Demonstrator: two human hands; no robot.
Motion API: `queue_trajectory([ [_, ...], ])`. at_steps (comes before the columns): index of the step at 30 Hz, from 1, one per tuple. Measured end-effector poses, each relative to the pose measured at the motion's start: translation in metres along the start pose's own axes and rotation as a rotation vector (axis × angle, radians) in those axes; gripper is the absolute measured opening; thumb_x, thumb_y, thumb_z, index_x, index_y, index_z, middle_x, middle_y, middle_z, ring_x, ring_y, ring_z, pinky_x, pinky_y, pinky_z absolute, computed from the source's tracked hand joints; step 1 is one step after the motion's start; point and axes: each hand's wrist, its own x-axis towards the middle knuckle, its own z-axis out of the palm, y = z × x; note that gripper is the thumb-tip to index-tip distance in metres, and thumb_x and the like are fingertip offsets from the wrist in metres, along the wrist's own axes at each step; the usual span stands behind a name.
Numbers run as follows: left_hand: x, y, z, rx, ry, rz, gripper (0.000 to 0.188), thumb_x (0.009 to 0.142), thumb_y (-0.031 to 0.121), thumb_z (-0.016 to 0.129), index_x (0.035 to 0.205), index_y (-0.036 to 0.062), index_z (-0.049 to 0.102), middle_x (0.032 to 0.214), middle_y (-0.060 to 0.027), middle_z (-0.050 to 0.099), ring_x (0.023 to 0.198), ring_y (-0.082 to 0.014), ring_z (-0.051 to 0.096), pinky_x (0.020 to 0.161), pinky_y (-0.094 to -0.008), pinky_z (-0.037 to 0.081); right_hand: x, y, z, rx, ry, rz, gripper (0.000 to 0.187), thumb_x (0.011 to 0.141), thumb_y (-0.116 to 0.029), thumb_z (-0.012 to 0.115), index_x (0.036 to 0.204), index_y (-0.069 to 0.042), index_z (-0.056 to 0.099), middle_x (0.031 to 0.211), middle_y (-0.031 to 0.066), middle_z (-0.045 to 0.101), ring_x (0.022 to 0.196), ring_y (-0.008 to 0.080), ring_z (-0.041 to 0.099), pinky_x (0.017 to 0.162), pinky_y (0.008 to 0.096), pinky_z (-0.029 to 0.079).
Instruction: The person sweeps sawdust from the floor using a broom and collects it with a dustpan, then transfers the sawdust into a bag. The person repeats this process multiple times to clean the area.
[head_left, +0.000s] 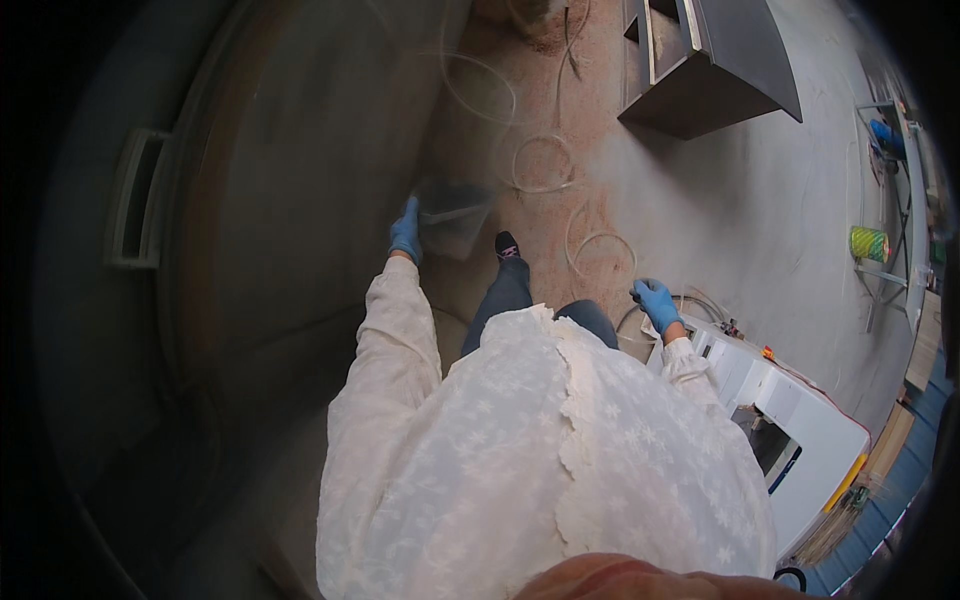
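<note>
My left hand (405, 232), in a blue glove, is at the side of a see-through plastic container (458, 228) in front of the dark surface on my left. Its fingers point away from me along the container's edge, and the grip is partly hidden. Low on my right, my right hand (655, 303), also blue-gloved, is closed round a small dark thing (635, 294), too small to name. Just beyond that hand, a loop of clear hose (602, 236) lies on the reddish, dusty floor (590, 190).
A dark grey cabinet (700, 90) with open compartments stands ahead on the right. Hoses coil along the dusty strip. Beside my right arm is a white machine (800, 425). A metal rack (914, 230) holds a green-yellow roll (869, 244). My dark shoe (507, 244) is forward.
</note>
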Motion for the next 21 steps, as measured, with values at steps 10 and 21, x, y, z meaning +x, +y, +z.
queue_trajectory([
  [10,0.154,-0.051,0.022,-0.086,0.057,-0.26,0.044,0.086,0.042,0.074,0.098,0.0,0.071,0.091,-0.0064,0.07,0.078,-0.0202,0.061,0.073,-0.0407,0.052,0.056,-0.124,0.002,-0.152,-0.077,-0.109,0.04,0.097,-0.027,0.063,0.123,0.002,0.064,0.103,0.0065,0.071,0.09,0.0122,0.064,0.08,0.026,0.051],
  [21,0.188,-0.053,0.038,0.248,0.303,-0.091,0.049,0.088,0.044,0.068,0.094,-0.0046,0.07,0.093,-0.0146,0.071,0.081,-0.0236,0.064,0.074,-0.0422,0.051,0.171,-0.259,-0.027,-0.243,-0.178,-0.187,0.041,0.096,-0.031,0.063,0.12,0.003,0.066,0.097,0.0051,0.07,0.084,0.0111,0.059,0.076,0.0266,0.048],
])
